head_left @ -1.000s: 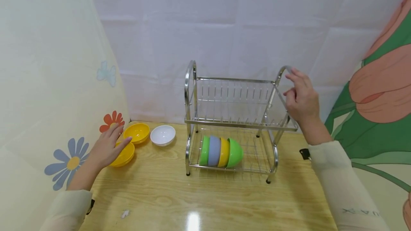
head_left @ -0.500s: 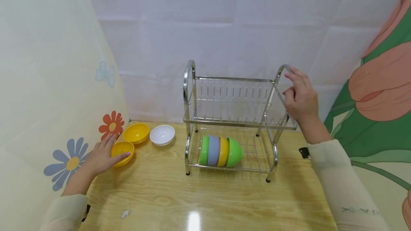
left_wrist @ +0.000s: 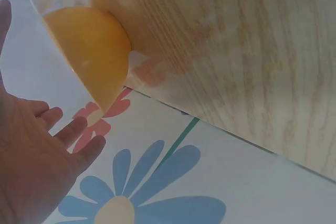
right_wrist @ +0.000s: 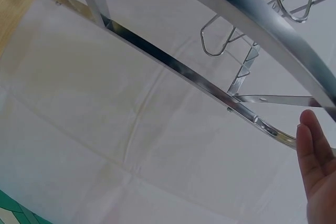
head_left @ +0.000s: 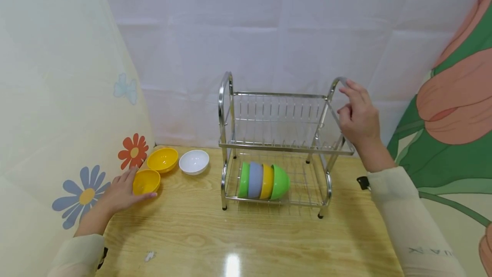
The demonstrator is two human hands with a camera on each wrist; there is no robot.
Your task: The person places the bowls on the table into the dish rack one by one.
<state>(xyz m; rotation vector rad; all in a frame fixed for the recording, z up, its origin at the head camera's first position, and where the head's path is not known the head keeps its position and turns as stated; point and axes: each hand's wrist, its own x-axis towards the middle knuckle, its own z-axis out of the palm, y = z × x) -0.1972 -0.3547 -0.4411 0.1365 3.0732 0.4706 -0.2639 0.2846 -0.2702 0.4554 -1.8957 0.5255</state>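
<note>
My left hand is beside the nearer yellow bowl, its thumb reaching past the front and its fingers at the left side. In the left wrist view, the fingers look spread and apart from the yellow bowl. My right hand is at the top of the right side frame of a chrome two-tier dish rack. Fairly straight fingers meet or nearly touch that frame in the right wrist view; firm contact is hard to tell. A green bowl is the rightmost of several bowls standing on edge on the lower tier.
Behind the nearer bowl sit another yellow bowl and a white bowl, both upright on the wooden table. A flower-printed sheet borders the left side, and a white cloth hangs behind the rack.
My left hand has come down from over the nearer yellow bowl to its left side, uncovering more of it. The right hand stays at the rack, and the bowls have not moved.
</note>
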